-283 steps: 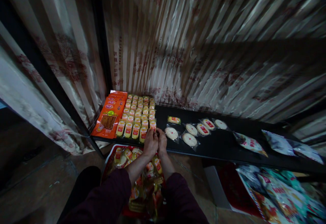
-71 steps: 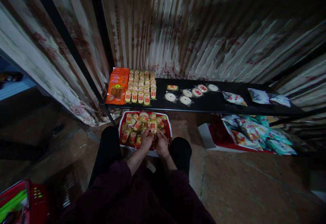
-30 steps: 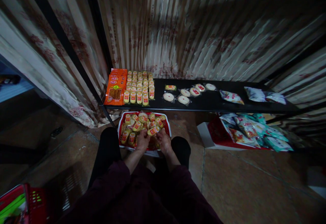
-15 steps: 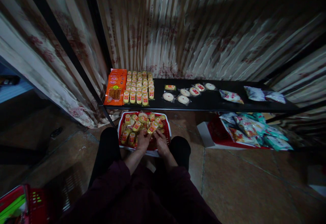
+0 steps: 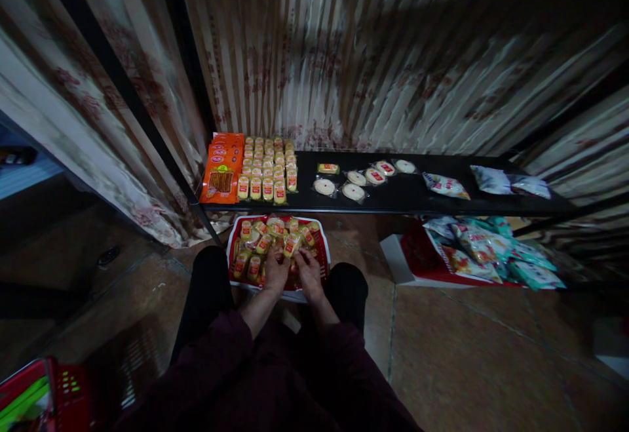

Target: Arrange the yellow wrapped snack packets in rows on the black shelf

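Note:
A small wrapped cake (image 5: 291,245), yellow with a red label, is pinched between my two hands above a red and white basket (image 5: 323,235). My left hand (image 5: 276,271) has its fingers closed at the cake's lower left. On the other side, my right hand (image 5: 308,273) grips its lower right edge. Beneath them the basket holds many more wrapped cakes (image 5: 264,243) lying at various angles. On the black shelf behind, similar wrapped cakes (image 5: 268,189) stand in tight rows beside orange snack packets (image 5: 221,170).
Farther along the shelf (image 5: 295,208) lie round wrapped cakes (image 5: 354,191), a lone cake (image 5: 328,168) and white bags (image 5: 446,185). Under its right half sits a box (image 5: 393,261) of snack bags (image 5: 491,248). A red basket (image 5: 73,386) stands at lower left, and a shelf post (image 5: 132,111) rises left.
The cake in my hands has turned from a slant to more upright and shifted slightly left. My right hand has moved slightly left with it.

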Tool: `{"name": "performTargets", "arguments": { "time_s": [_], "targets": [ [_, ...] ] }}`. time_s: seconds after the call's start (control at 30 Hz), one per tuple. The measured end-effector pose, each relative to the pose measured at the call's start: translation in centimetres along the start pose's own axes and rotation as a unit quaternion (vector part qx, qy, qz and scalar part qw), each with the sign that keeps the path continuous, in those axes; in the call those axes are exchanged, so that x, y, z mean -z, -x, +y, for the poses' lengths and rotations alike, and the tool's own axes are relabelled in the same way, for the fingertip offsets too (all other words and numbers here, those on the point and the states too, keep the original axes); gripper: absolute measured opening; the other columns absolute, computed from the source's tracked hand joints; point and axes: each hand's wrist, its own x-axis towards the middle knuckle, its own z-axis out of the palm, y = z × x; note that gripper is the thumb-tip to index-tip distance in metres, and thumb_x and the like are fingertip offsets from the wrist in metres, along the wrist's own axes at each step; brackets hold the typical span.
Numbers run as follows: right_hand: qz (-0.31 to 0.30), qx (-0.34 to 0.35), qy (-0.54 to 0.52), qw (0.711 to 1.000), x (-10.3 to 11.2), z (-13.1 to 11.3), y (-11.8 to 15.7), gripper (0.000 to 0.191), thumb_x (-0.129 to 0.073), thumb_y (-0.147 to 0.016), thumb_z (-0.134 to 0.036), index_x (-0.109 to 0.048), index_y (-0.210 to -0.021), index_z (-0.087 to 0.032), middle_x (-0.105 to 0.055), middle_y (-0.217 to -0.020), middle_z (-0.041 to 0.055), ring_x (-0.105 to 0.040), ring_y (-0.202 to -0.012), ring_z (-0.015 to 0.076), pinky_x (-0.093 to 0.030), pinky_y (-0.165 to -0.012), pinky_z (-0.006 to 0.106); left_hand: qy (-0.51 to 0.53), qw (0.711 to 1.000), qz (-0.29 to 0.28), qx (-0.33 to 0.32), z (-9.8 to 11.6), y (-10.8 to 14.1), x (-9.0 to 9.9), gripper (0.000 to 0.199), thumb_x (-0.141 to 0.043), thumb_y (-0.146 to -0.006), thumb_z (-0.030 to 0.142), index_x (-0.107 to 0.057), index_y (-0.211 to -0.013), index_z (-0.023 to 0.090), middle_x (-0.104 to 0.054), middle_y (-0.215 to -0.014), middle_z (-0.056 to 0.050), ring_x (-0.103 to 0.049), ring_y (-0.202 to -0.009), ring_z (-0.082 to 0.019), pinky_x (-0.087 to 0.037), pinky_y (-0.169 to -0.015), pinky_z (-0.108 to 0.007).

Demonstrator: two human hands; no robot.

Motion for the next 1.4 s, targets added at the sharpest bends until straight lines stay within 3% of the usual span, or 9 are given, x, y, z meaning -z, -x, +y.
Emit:
{"name": "performTargets", "arguments": {
  "time_s": [0.2, 0.43, 0.7, 0.83, 1.17, 1.4],
  "targets": [
    [0.006, 0.044, 0.097, 0.994, -0.1, -0.7, 0.2, 0.036, -0.062, -0.070, -0.048, -0.066, -0.090, -0.018, -0.071, -0.089, 0.0055, -0.064, -0.082, 0.0203, -0.049, -0.082, 0.035, 0.031, 0.999, -0.024, 0.005, -0.1, 0.0, 0.0, 0.032, -0.062, -0.065, 0.011, -0.064, -0.096, 0.019, -0.066, -0.096, -0.006, -0.061, -0.089, -0.017, -0.046, -0.084, -0.031],
    [0.002, 0.147, 0.208, 0.967, -0.6, -1.9, 0.9, 0.028, -0.053, -0.081, -0.040, -0.066, -0.093, -0.019, -0.068, -0.096, 0.0075, -0.062, -0.089, 0.0205, -0.046, -0.086, 0.035, 0.169, 0.981, -0.087, 0.038, 0.8, 0.7, -0.3, 0.024, -0.062, -0.061, 0.026, -0.067, -0.083, 0.017, -0.069, -0.092, -0.006, -0.062, -0.085, -0.019, -0.046, -0.082, -0.032],
    [0.002, 0.184, 0.217, 0.959, -1.0, -2.3, 1.4, 0.028, -0.046, -0.084, -0.033, -0.067, -0.096, -0.019, -0.069, -0.098, 0.0090, -0.062, -0.093, 0.0209, -0.046, -0.089, 0.036, 0.134, 0.988, -0.066, 0.032, 1.6, 0.8, 0.1, 0.022, -0.064, -0.061, 0.035, -0.066, -0.073, 0.017, -0.069, -0.084, -0.006, -0.061, -0.084, -0.019, -0.045, -0.082, -0.032],
    [0.002, 0.191, 0.208, 0.959, -1.1, -2.8, 1.7, 0.027, -0.045, -0.083, -0.030, -0.067, -0.094, -0.019, -0.069, -0.097, 0.0083, -0.062, -0.094, 0.0207, -0.045, -0.091, 0.036, 0.146, 0.986, -0.062, 0.041, 1.2, 0.6, 0.2, 0.026, -0.068, -0.060, 0.036, -0.067, -0.078, 0.018, -0.070, -0.086, -0.006, -0.062, -0.088, -0.021, -0.046, -0.082, -0.032],
    [-0.012, 0.152, 0.175, 0.973, -1.2, -3.7, 2.5, 0.029, -0.044, -0.082, -0.026, -0.067, -0.100, -0.022, -0.068, -0.086, 0.0044, -0.061, -0.087, 0.0200, -0.048, -0.082, 0.033, 0.259, 0.952, -0.058, 0.155, 1.3, 0.1, 0.5, 0.024, -0.064, -0.063, 0.024, -0.067, -0.085, 0.016, -0.070, -0.080, -0.004, -0.065, -0.079, -0.018, -0.049, -0.077, -0.031],
    [-0.010, 0.236, 0.215, 0.948, -1.4, -4.3, 3.1, 0.028, -0.043, -0.080, -0.018, -0.067, -0.093, -0.021, -0.063, -0.097, 0.0073, -0.058, -0.096, 0.0199, -0.046, -0.089, 0.035, 0.319, 0.921, -0.051, 0.217, 1.1, -0.2, 0.6, 0.015, -0.060, -0.064, 0.014, -0.064, -0.078, 0.016, -0.067, -0.070, -0.003, -0.065, -0.072, -0.016, -0.052, -0.075, -0.029]
  ]
}}
